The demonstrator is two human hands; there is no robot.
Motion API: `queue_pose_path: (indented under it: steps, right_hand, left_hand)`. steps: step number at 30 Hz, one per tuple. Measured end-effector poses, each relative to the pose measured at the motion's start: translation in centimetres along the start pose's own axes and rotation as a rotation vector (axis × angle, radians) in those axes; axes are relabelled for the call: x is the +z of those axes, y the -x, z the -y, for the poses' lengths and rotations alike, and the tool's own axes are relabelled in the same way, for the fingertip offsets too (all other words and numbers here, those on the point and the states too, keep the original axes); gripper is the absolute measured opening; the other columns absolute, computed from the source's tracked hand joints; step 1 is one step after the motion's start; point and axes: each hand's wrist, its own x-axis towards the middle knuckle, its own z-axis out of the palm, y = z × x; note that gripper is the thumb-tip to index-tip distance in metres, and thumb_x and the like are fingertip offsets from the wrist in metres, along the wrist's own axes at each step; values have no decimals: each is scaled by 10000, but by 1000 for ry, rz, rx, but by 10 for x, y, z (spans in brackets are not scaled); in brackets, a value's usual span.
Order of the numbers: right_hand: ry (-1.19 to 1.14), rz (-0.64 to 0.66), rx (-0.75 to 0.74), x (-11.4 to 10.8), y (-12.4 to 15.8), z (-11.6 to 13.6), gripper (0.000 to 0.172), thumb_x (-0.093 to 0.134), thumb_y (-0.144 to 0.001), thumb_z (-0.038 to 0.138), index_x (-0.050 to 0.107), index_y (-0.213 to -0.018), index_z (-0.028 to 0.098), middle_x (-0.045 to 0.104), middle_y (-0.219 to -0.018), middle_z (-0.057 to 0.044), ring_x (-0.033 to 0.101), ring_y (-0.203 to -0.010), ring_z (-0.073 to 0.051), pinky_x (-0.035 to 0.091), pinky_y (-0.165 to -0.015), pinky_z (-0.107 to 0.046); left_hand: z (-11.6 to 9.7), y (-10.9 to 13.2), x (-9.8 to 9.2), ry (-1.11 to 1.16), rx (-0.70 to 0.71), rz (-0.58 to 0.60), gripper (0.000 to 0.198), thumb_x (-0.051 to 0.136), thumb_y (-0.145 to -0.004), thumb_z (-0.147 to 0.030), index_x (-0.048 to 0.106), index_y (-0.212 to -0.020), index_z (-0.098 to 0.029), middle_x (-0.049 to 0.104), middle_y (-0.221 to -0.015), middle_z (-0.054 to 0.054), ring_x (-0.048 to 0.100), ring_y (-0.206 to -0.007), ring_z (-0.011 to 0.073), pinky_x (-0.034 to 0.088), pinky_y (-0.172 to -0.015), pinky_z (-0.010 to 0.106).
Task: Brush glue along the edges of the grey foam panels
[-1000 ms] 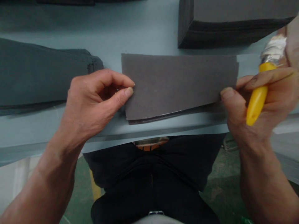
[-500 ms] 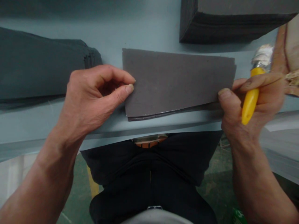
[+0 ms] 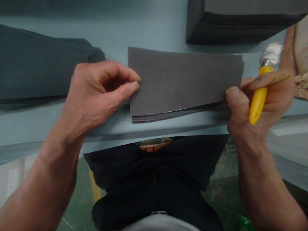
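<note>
A thin bundle of dark grey rectangular sheets (image 3: 183,80) is held over the front of the table, its layers fanned apart along the lower left edge. My left hand (image 3: 103,89) is closed, thumb and forefinger pinched at the left edge of the top sheet. My right hand (image 3: 262,99) grips the right end of the bundle with the thumb on top. Tucked between the fingers of that same hand is a paintbrush with a yellow handle (image 3: 258,104); its pale, caked bristles point away from me.
A tall stack of dark grey sheets (image 3: 245,25) stands at the back right. To the left lies a pile of dark greenish sheets (image 3: 40,67). A brown-edged board (image 3: 288,51) with crusty residue is at the far right. The pale blue table (image 3: 154,29) ends just before my body.
The top sheet's lower left edge has risen slightly, widening the gap to the layers under it. My left hand has moved up a little; both hands keep their grips.
</note>
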Motion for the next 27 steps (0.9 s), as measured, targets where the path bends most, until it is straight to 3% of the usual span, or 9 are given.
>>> queue_pose_path:
  steps: [10,18,24,27]
  right_hand:
    - [50,18,31,-1,4,1,461,827,-792,597,548,-954,268,566,-807,15,631,-702,-181,498,-693,-369]
    - [18,2,32,1,5,-1,470,843,-756,588,565,-953,263,567,-833,7,630,-727,-189,478,-722,-384]
    - [14,9,45,0,4,2,469,851,-771,584,558,-926,252,562,-844,6,616,-719,-172,469,-714,-374]
    - [25,37,35,0,3,4,496,826,-794,638,541,-928,255,547,-837,23,603,-707,-156,457,-700,-360]
  left_hand:
    - [1,5,-1,-24,-46,3,145,825,-893,-270,838,-982,-155,772,-838,-5,631,-692,92,549,-676,222]
    - [4,2,-1,-46,-2,12,114,841,-896,-230,837,-979,-152,757,-822,-14,617,-665,77,541,-681,216]
    - [2,2,-1,-57,1,30,67,814,-916,-216,846,-964,-181,757,-799,-27,597,-659,66,473,-601,176]
    - [2,4,-1,-84,32,35,90,785,-944,-247,843,-983,-191,768,-831,-34,623,-682,72,511,-627,183]
